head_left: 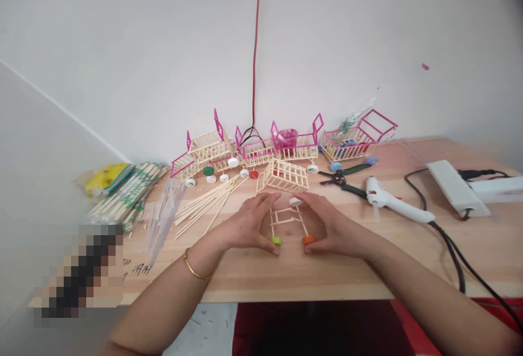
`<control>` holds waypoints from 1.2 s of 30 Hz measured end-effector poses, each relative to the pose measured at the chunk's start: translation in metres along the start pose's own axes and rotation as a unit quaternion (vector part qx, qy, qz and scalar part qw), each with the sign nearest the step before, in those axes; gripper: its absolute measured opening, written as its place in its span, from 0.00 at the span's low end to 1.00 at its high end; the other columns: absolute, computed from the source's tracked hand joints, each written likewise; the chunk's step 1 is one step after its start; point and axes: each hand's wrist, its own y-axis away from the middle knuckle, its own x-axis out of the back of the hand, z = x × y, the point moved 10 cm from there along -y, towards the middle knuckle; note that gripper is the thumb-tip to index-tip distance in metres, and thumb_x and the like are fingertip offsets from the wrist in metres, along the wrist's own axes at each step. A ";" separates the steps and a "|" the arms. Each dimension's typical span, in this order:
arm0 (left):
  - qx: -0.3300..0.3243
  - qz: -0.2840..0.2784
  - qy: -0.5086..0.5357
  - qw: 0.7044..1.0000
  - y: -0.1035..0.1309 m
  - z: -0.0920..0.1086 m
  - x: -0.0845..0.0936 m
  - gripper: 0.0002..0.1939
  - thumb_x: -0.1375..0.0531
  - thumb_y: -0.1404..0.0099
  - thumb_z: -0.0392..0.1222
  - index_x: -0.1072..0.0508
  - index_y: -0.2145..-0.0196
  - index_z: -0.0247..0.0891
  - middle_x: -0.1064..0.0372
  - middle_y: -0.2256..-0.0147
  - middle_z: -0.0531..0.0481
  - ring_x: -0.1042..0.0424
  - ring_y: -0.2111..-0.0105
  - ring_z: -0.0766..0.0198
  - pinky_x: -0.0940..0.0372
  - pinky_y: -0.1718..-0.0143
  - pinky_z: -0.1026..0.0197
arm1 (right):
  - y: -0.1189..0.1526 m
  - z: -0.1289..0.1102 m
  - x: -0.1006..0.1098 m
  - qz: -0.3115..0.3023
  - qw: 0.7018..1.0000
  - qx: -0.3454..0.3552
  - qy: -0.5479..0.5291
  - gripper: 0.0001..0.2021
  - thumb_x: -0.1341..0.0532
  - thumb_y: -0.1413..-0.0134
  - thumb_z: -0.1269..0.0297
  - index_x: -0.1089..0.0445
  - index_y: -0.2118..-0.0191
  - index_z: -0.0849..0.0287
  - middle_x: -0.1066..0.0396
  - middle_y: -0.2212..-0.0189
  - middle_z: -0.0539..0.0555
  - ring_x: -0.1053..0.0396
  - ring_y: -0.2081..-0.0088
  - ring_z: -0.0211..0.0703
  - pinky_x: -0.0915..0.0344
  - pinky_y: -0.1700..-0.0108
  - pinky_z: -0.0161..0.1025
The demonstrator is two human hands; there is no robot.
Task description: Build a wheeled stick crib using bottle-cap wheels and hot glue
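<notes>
A small stick frame (286, 215) lies on the wooden table between my hands, with bottle caps at its corners. My left hand (251, 225) curves around its left side, the thumb at the green cap (275, 240) and the fingertips near the far left corner. On the other side, my right hand (335, 226) has its thumb at the orange cap (309, 240) and its fingertips by the white cap (295, 202). Both hands grip the frame by its caps. Just beyond stands a slatted stick basket (286, 175).
Stick carts with pink rims (257, 152) line the wall. Loose sticks (208, 203), glue sticks (163, 220) and packed sticks (126, 192) lie left. Pliers (338, 178), a white glue gun (396, 202), cables and a white power strip (457, 187) are right.
</notes>
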 end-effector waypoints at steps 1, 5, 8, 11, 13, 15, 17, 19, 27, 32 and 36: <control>-0.001 0.001 0.000 1.000 0.000 0.000 0.000 0.62 0.30 0.60 0.61 0.59 0.34 0.48 0.55 0.37 0.39 0.51 0.38 0.41 0.51 0.39 0.39 | 0.000 0.000 0.000 0.000 1.000 0.001 0.000 0.50 0.29 0.62 0.52 0.56 0.34 0.46 0.51 0.37 0.57 0.52 0.36 0.59 0.51 0.37 0.57; -0.020 0.008 -0.001 1.000 0.000 0.004 0.002 0.61 0.30 0.58 0.60 0.59 0.34 0.49 0.56 0.37 0.40 0.53 0.38 0.42 0.52 0.38 0.39 | 0.000 -0.001 0.000 0.004 1.000 0.002 0.002 0.50 0.29 0.61 0.53 0.57 0.34 0.47 0.51 0.36 0.58 0.53 0.36 0.57 0.52 0.37 0.56; -0.027 0.011 -0.003 1.000 0.000 0.006 0.003 0.60 0.30 0.57 0.59 0.59 0.34 0.48 0.55 0.37 0.40 0.53 0.37 0.42 0.52 0.38 0.39 | 0.001 -0.003 0.001 0.006 1.000 0.005 0.007 0.50 0.29 0.61 0.54 0.57 0.34 0.48 0.52 0.36 0.58 0.54 0.36 0.56 0.52 0.36 0.55; -0.019 0.006 -0.006 1.000 0.000 0.005 0.002 0.61 0.30 0.58 0.59 0.58 0.34 0.47 0.55 0.37 0.39 0.52 0.38 0.42 0.52 0.38 0.40 | 0.001 -0.002 0.000 0.002 1.000 0.004 0.007 0.50 0.29 0.61 0.54 0.56 0.35 0.47 0.51 0.37 0.57 0.53 0.36 0.56 0.51 0.37 0.55; -0.013 0.003 -0.004 1.000 0.000 0.003 0.000 0.61 0.30 0.58 0.60 0.58 0.34 0.48 0.55 0.37 0.39 0.52 0.38 0.41 0.51 0.39 0.39 | 0.001 0.000 0.000 0.000 1.000 0.001 0.004 0.50 0.29 0.61 0.53 0.56 0.34 0.46 0.50 0.37 0.57 0.53 0.36 0.56 0.51 0.37 0.55; -0.014 0.004 -0.001 1.000 0.000 0.002 0.000 0.62 0.30 0.59 0.61 0.58 0.34 0.48 0.55 0.37 0.39 0.52 0.38 0.40 0.51 0.39 0.38 | 0.000 0.001 -0.001 0.001 1.000 0.001 0.003 0.50 0.29 0.62 0.52 0.56 0.34 0.46 0.52 0.36 0.57 0.54 0.35 0.57 0.52 0.36 0.56; -0.019 0.008 -0.003 1.000 0.000 0.002 0.000 0.63 0.29 0.61 0.61 0.59 0.34 0.47 0.57 0.36 0.38 0.53 0.37 0.40 0.52 0.39 0.38 | 0.000 0.003 -0.001 0.003 1.000 0.000 0.003 0.52 0.29 0.63 0.52 0.56 0.34 0.47 0.54 0.35 0.58 0.56 0.35 0.58 0.53 0.36 0.56; -0.022 0.011 -0.006 1.000 0.000 0.002 0.000 0.64 0.29 0.61 0.60 0.59 0.34 0.47 0.58 0.36 0.38 0.54 0.37 0.39 0.53 0.39 0.37 | 0.000 0.004 -0.002 0.001 1.000 -0.001 0.006 0.52 0.28 0.64 0.52 0.56 0.34 0.47 0.55 0.34 0.58 0.57 0.34 0.57 0.53 0.36 0.56; -0.010 0.003 -0.012 1.000 -0.001 0.004 0.000 0.61 0.29 0.59 0.58 0.57 0.34 0.47 0.55 0.37 0.39 0.52 0.37 0.42 0.52 0.38 0.39 | 0.000 0.002 0.000 0.005 1.000 0.002 0.009 0.51 0.29 0.63 0.52 0.55 0.34 0.46 0.51 0.36 0.57 0.53 0.36 0.57 0.51 0.37 0.57; -0.020 0.010 -0.011 1.000 -0.001 0.006 0.002 0.61 0.29 0.59 0.57 0.59 0.34 0.49 0.57 0.36 0.41 0.55 0.36 0.43 0.54 0.37 0.41 | 0.000 -0.001 0.003 0.021 0.999 0.022 0.010 0.50 0.29 0.61 0.52 0.56 0.34 0.47 0.50 0.36 0.58 0.52 0.36 0.57 0.51 0.37 0.56; -0.011 0.004 -0.015 1.000 -0.001 0.005 0.001 0.62 0.29 0.59 0.58 0.58 0.34 0.48 0.56 0.36 0.40 0.54 0.37 0.42 0.53 0.38 0.40 | 0.000 0.000 0.001 0.016 1.000 0.018 0.011 0.50 0.29 0.62 0.51 0.56 0.34 0.47 0.49 0.37 0.59 0.52 0.36 0.60 0.50 0.38 0.58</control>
